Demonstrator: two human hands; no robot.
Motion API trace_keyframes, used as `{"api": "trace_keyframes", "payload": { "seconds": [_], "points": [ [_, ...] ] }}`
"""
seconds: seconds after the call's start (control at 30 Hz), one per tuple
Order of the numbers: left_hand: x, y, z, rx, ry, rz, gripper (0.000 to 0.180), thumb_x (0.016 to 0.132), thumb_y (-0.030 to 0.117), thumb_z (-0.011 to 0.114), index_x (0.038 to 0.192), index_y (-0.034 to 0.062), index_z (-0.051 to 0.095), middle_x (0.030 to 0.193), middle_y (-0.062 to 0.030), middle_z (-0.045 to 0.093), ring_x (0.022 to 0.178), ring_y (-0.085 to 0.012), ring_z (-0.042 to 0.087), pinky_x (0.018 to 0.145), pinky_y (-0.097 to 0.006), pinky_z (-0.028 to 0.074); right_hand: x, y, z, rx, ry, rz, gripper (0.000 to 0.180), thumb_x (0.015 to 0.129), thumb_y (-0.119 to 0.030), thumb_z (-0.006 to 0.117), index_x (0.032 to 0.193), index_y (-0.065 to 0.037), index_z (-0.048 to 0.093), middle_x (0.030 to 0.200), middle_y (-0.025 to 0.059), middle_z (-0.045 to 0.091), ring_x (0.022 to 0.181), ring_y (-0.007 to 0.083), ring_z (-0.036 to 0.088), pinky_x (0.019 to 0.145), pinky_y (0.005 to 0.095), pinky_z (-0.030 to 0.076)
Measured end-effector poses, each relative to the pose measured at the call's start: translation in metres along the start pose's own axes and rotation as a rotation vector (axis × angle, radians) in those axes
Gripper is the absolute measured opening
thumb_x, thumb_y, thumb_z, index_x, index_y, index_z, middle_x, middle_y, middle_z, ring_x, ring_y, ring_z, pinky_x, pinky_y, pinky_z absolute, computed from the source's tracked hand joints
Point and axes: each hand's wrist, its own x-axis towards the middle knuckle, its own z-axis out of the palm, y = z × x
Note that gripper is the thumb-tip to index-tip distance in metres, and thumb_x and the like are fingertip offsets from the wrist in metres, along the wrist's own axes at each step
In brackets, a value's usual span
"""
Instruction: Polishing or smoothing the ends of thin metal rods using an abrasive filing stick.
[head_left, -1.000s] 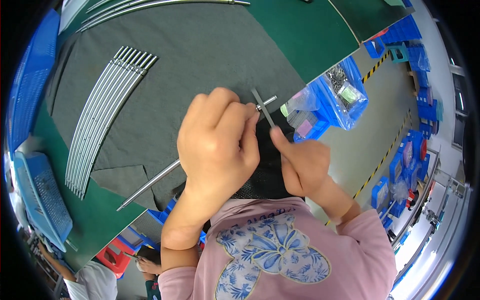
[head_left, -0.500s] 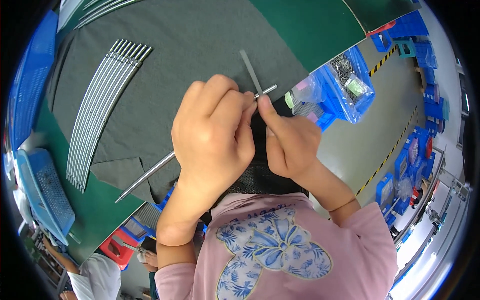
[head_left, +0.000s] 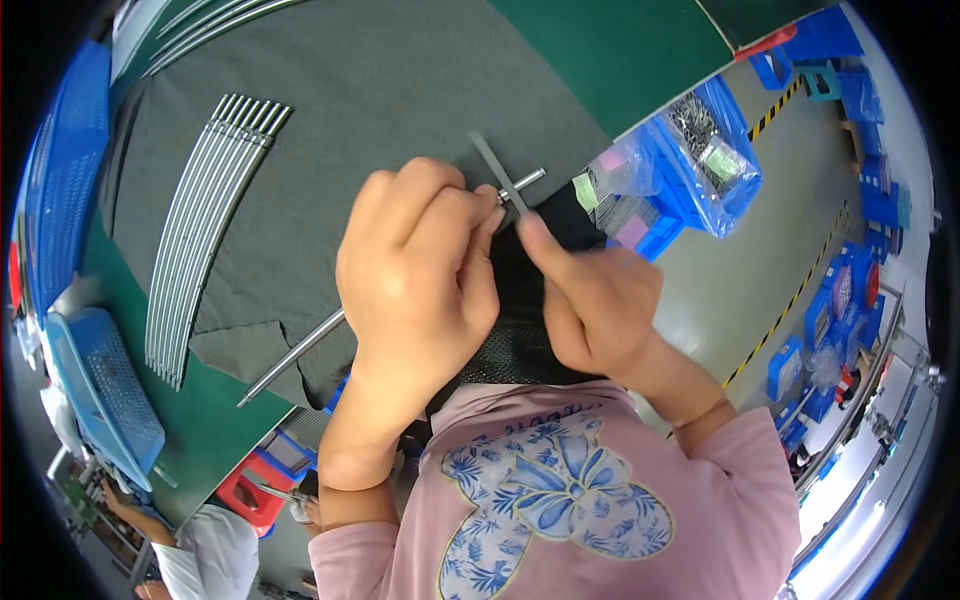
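Note:
My left hand (head_left: 418,262) is closed around a slim shiny metal rod (head_left: 292,357), which runs from the lower left through the fist. Its stepped tip sticks out past my thumb and forefinger. My right hand (head_left: 602,300) is closed on a thin, flat grey file (head_left: 494,167), thumb stretched along its near end. The file lies across the rod near the tip and looks to be touching it. Motion slightly blurs the file's far end. How my right fingers wrap its near end is hidden.
Several similar rods (head_left: 205,230) lie side by side on a dark grey cloth (head_left: 330,110) over the green table. Blue baskets (head_left: 108,390) stand at the left. A blue bin (head_left: 720,205) of small metal parts sits beyond the table's right edge. Another person (head_left: 215,550) is at lower left.
My right hand has moved a little right and down, drawing the file across the rod toward me. My left hand still grips the rod, shifted slightly left.

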Motion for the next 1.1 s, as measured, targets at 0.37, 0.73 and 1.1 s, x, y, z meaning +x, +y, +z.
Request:
{"api": "trace_keyframes", "payload": {
  "seconds": [0.37,0.73,1.1],
  "points": [
    [0.000,-0.002,-0.006,0.056,-0.029,0.017,0.014,0.070,-0.002,0.073,0.082,0.0021,0.066,0.077,-0.0067,0.054,0.065,-0.0235,0.050,0.056,-0.033,0.039,-0.046,0.016,0.009,0.135,0.167,-0.032,0.055,0.064,0.001,0.056,0.118,0.001,0.066,0.049,-0.0008,0.038,0.039,0.0148,0.038,0.042,0.0292,0.030],
    [0.004,0.002,-0.012,0.231,-0.026,0.032,0.018,0.070,0.001,0.074,0.086,0.0048,0.066,0.081,-0.0061,0.056,0.067,-0.0237,0.053,0.059,-0.034,0.044,-0.036,0.016,0.001,0.175,0.149,0.099,0.045,0.072,0.008,0.055,0.115,0.005,0.065,0.053,0.0042,0.051,0.041,0.0169,0.045,0.044,0.0297,0.034],
    [0.003,0.003,-0.014,0.109,-0.135,-0.002,0.016,0.071,-0.002,0.071,0.084,0.0031,0.064,0.079,-0.0080,0.055,0.069,-0.0261,0.053,0.059,-0.035,0.043,-0.029,0.004,-0.012,0.150,0.074,0.097,0.047,0.071,0.008,0.057,0.117,0.003,0.065,0.056,0.0035,0.053,0.044,0.0179,0.048,0.045,0.0307,0.035]
  ]
}}
